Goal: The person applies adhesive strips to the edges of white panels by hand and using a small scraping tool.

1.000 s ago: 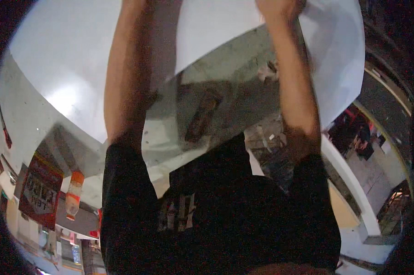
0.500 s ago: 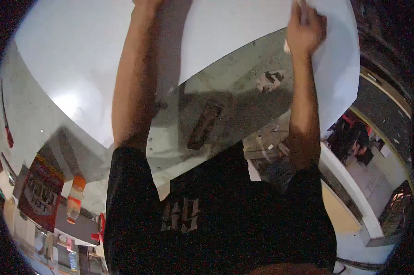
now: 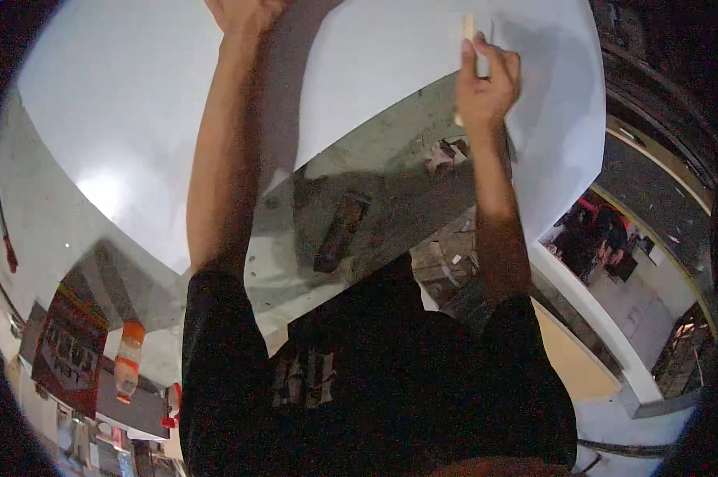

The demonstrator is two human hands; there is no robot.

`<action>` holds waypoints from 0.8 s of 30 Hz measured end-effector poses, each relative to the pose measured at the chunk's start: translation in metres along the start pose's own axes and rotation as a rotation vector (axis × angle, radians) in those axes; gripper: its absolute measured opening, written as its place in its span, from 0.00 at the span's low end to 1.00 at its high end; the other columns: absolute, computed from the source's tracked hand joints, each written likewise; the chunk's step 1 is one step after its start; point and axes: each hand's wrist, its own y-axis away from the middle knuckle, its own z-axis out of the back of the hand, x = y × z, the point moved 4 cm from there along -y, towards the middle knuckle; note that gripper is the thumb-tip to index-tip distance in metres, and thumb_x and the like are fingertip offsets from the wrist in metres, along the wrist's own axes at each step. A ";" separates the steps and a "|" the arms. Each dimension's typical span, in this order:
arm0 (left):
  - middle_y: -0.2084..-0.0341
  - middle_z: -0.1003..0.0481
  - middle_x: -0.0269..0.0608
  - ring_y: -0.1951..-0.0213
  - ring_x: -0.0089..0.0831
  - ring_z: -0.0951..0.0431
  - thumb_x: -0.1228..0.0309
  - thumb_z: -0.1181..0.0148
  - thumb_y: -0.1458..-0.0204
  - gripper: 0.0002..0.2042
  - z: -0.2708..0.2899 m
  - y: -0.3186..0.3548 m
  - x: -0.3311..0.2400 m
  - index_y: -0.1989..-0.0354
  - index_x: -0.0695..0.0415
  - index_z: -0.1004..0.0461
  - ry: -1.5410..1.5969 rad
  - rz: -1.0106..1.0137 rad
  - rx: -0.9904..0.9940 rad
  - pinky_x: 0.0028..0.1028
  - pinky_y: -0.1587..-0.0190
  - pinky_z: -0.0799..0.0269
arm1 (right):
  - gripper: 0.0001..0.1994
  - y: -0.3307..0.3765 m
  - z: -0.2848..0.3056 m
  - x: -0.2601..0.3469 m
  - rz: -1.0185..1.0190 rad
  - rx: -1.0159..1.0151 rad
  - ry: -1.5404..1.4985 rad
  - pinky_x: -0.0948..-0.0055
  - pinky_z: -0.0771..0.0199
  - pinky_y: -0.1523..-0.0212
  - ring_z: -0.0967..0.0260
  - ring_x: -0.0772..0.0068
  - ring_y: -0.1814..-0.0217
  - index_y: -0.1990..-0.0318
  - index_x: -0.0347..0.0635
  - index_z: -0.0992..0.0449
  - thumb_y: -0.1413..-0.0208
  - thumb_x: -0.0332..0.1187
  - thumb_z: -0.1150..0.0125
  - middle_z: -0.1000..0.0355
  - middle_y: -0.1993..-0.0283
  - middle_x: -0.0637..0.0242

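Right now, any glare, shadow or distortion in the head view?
Head view: bright glare on the white sheet's left side; head view: dark shadow beside the left forearm; head view: fisheye bends edges near the dark rim; head view: left hand cropped at top.

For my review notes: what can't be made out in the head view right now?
All in the head view:
Left hand: fingers cut off by the top edge, so any grip is unclear.
Pale stick: partly hidden by the right hand.
White sheet: far edge cut off by the top edge.
Dark block: surface details lost in shadow and grain.
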 end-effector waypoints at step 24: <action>0.34 0.46 0.59 0.33 0.55 0.47 0.52 0.59 0.34 0.25 0.003 0.000 0.003 0.38 0.57 0.36 -0.013 -0.017 -0.036 0.46 0.33 0.46 | 0.08 0.008 -0.004 0.082 0.160 0.004 0.072 0.61 0.28 0.63 0.28 0.55 0.64 0.64 0.44 0.18 0.52 0.34 0.30 0.24 0.70 0.59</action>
